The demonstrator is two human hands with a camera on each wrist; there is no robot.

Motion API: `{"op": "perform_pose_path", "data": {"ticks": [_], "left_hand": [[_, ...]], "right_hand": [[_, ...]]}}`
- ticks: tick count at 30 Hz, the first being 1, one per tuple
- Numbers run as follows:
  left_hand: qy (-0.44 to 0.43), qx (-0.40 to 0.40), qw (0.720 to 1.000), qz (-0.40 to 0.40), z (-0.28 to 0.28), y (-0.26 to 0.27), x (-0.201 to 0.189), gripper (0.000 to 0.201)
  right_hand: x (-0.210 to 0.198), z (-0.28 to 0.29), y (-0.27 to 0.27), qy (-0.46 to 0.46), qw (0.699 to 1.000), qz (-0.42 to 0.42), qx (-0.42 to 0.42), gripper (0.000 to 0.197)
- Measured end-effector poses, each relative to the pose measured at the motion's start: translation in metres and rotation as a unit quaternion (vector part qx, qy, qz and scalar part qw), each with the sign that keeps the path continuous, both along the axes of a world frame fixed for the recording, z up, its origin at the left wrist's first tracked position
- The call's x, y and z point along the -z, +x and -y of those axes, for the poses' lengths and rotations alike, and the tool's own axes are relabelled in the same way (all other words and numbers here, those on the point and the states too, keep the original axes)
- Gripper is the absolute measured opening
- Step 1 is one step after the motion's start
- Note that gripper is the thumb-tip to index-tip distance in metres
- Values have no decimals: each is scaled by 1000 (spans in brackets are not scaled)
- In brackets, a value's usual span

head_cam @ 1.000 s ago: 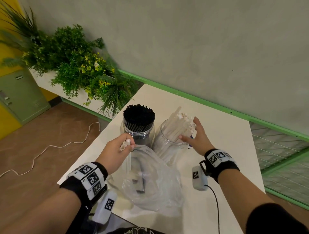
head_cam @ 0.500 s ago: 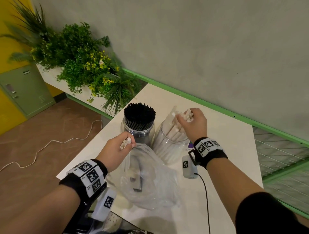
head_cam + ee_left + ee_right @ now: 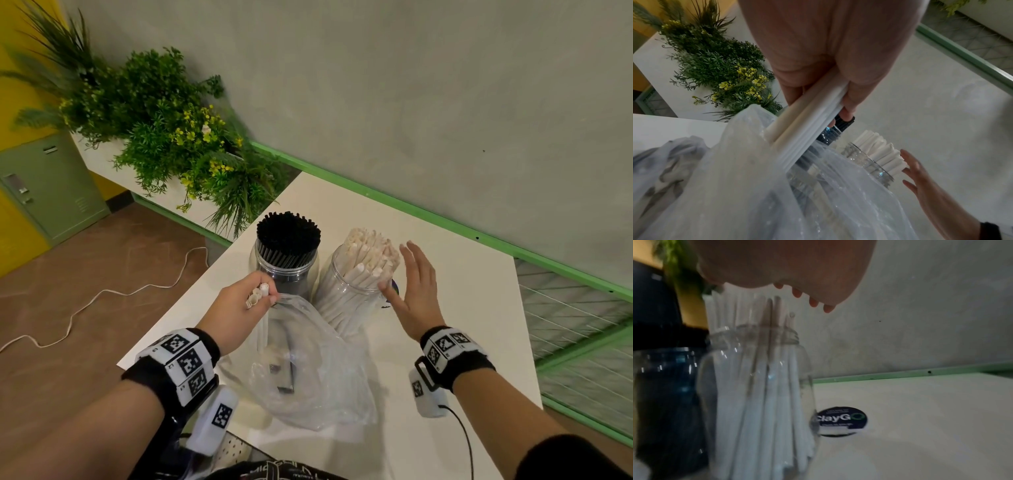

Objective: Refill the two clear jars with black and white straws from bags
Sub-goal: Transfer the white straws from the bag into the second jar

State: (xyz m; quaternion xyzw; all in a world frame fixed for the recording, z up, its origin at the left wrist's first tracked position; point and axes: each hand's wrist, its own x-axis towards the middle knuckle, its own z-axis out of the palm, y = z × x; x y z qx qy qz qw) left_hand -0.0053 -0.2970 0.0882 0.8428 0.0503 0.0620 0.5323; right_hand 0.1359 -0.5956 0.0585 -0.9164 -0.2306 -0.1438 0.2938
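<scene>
while left hand (image 3: 239,303) grips white straws (image 3: 807,125), right hand (image 3: 412,291) spread flat, holding nil.

soft even light, dim blurred right wrist view, wide-angle bending

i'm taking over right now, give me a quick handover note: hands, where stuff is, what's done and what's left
Left hand: grips a small bunch of white straws, their lower ends in the plastic bag.
Right hand: open, holds nothing, beside the white straw jar.
Black straw jar: upright on the table, packed full.
Done: both jars hold many straws.
Left: drop the held bunch into the white straw jar; a few dark pieces sit in the bag, too unclear to name.
</scene>
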Motion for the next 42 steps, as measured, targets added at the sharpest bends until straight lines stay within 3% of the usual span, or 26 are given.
{"op": "perform_pose_path", "data": {"ticks": [4, 8, 12, 15, 18, 24, 26, 28, 30, 32, 39, 42], "left_hand": [[-1, -5, 1000, -7, 0, 0, 0, 13], [2, -8, 1000, -6, -2, 0, -1, 15], [0, -12, 1000, -6, -3, 0, -2, 14], [1, -8, 1000, -8, -3, 0, -1, 15], [-1, -7, 1000, -5, -4, 0, -1, 16], [-8, -10, 1000, -9, -5, 1, -2, 18], [-15, -9, 1000, -8, -6, 2, -1, 15], [-16, -7, 1000, -7, -6, 2, -2, 9], [-10, -7, 1000, -6, -7, 3, 0, 10], [-5, -7, 1000, -3, -7, 5, 0, 13], [-10, -1, 1000, 7, -8, 7, 1, 13], [-10, -3, 1000, 8, -9, 7, 1, 13]], "right_hand": [[4, 2, 16, -143, 990, 0, 7, 85], [-13, -21, 33, -261, 963, 53, -31, 85], [-34, -50, 50, -338, 927, 134, -93, 84], [-43, -65, 60, -364, 912, 131, -135, 83], [-44, -73, 62, -336, 927, 90, -139, 74], [-52, -83, 67, -142, 970, 160, -119, 47], [-54, -81, 66, -154, 974, 145, -83, 49], [-52, -76, 64, -205, 975, 73, -45, 59], [-49, -71, 62, -243, 969, -8, -36, 65], [-48, -67, 62, -231, 972, -28, -38, 63], [-40, -65, 58, -145, 985, 80, -39, 40], [-38, -65, 58, -132, 984, 113, -44, 44]]}}
